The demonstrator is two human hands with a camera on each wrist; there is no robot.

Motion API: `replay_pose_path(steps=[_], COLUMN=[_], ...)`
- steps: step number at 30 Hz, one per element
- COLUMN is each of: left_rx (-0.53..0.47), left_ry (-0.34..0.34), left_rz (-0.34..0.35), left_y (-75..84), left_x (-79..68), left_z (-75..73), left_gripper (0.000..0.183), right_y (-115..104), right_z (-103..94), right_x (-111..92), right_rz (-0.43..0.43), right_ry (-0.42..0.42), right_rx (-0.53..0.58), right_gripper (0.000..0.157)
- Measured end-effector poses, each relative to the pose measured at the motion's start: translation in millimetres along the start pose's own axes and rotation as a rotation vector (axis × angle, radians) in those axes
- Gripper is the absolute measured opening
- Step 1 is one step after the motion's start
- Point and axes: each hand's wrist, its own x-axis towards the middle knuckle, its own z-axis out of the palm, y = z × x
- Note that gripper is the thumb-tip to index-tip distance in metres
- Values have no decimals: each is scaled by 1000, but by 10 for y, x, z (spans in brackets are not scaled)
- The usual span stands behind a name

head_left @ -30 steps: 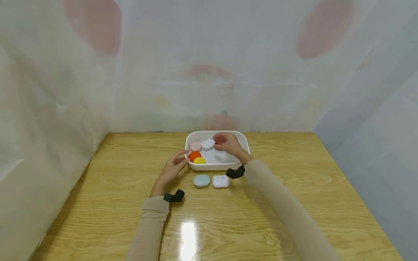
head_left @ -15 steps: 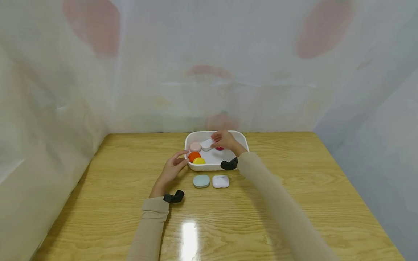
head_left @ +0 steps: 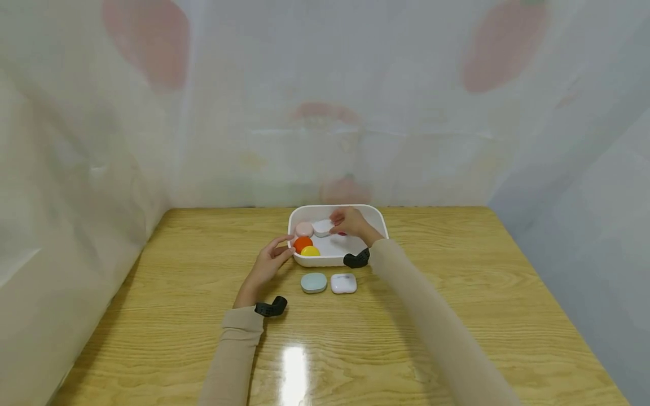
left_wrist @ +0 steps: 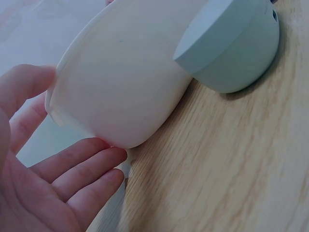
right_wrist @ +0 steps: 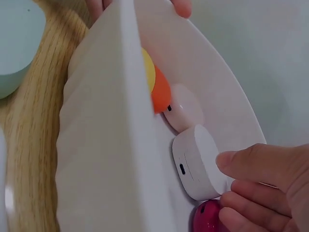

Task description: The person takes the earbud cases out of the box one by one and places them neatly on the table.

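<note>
The left hand [head_left: 266, 263] has its thumb and fingers bent around the left end of a white tray [head_left: 320, 261], holding it near the rim. The right hand [head_left: 354, 221] is inside the tray, thumb extended and fingers loosely bent; its thumb touches the lid of a white oval earbud case [right_wrist: 195, 162], though whether it grips the case I cannot tell. Its fingertips are at a magenta case [right_wrist: 206, 217] just beside the white one. Left of these, a pale pink round case [head_left: 304, 229] lies at the back, an orange case [head_left: 302, 244] in front of it, and a yellow case [head_left: 310, 251] by the front wall. In front of the tray, a mint-green case [head_left: 313, 283] and a glossy white earbud case [head_left: 343, 283] sit side by side on the wood-grain bench [head_left: 193, 259].
</note>
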Motion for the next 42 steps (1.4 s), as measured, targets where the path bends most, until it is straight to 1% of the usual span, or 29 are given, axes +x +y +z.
replay_pose_path(steps=[4, 6, 8, 11, 14, 15, 17, 18, 20, 21, 22, 24, 25, 26, 27, 28, 29, 31, 32, 34, 35, 36, 38, 39, 42], left_rx=[-6, 0, -2, 3, -13, -14, -18, -19, -18, -19, -19, -20, -23, -23, -23, -23, -27, -28, -27, -26, -23, -22, -23, -22, -32], left_ry=[-6, -11, -13, -7, -13, -17, -25, -28, -27, -24, -21, -16, -14, -13, -11, -11, -12, -16, -18, -21, -23, -23, -27, -30, -34], left_rz=[-26, -23, -18, -2, -11, -13, -20, -22, -22, -26, -30, -35, -37, -40, -42, -42, -45, -48, -48, -48, -47, -42, -35, -31, -24], left_y=[128, 165, 115, -1, 49, 84, 174, 217, 217, 219, 221, 226, 228, 229, 231, 231, 231, 230, 230, 228, 227, 224, 218, 215, 205], left_x=[-63, -88, -69, -25, -49, -68, -115, -137, -143, -145, -147, -147, -146, -146, -146, -145, -146, -147, -148, -147, -146, -143, -137, -135, -126], left_z=[-10, -1, 7, 21, 26, 27, 28, 27, 22, 20, 18, 16, 15, 15, 14, 13, 13, 13, 14, 17, 19, 21, 24, 25, 26], left_gripper=[45, 46, 46, 46, 45, 45, 45, 45, 45, 45, 45, 45, 46, 46, 46, 46, 46, 46, 46, 46, 46, 46, 47, 47, 47], right_y=[21, 29, 38, 54, 11, 14, 20, 208, 691, 1032, 1336, 1933, 2012, 2006, 1938, 1921, 1701, 1199, 934, 547, 255, 164, 56, 52, 58], right_z=[28, 44, 61, 89, 101, 107, 126, 195, 381, 497, 613, 839, 874, 879, 865, 870, 796, 622, 536, 402, 296, 271, 236, 233, 231], right_x=[11, 12, 10, 22, -24, -15, -4, 169, 660, 981, 1267, 1836, 1924, 1929, 1864, 1845, 1651, 1194, 931, 551, 274, 168, 32, 26, -1], right_rz=[-4, -4, 0, 6, -24, -27, -61, -102, -130, -172, -224, -300, -299, -302, -312, -310, -274, -201, -194, -155, -127, -125, -125, -111, -127], right_ry=[31, 45, 56, 71, 88, 88, 93, 104, 105, 101, 114, 139, 132, 127, 137, 141, 122, 92, 96, 83, 76, 83, 90, 88, 115], right_rx=[7, 14, 22, 29, -3, -9, -25, -39, -69, -72, -88, -121, -138, -150, -164, -176, -187, -189, -189, -175, -169, -163, -170, -168, -153], right_gripper=[40, 41, 43, 44, 42, 42, 42, 43, 47, 52, 54, 57, 56, 55, 54, 50, 48, 45, 43, 42, 42, 41, 39, 40, 39])
